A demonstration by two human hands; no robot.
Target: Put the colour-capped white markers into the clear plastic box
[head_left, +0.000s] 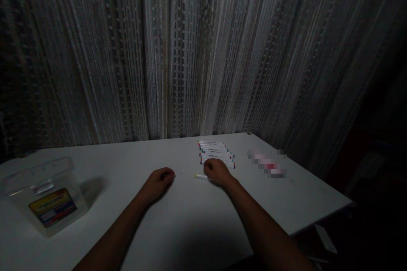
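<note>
Several white markers (216, 151) with coloured ends lie side by side in a row toward the back of the table. My right hand (218, 172) is at the near edge of this row, fingers curled and covering part of the nearest markers. One separate marker (201, 176) with a yellow-green end sticks out to the left from beneath that hand; its other end is hidden. Whether the fingers grip anything cannot be made out. Farther left, my left hand (159, 183) rests on the table with its fingers curled in, and nothing shows in it.
A clear plastic box (47, 199) with a lid and a colourful label stands at the left of the white table (178, 228). To the right of the markers lies a pixelated pinkish object (267, 164). A string curtain (190, 51) hangs behind the table.
</note>
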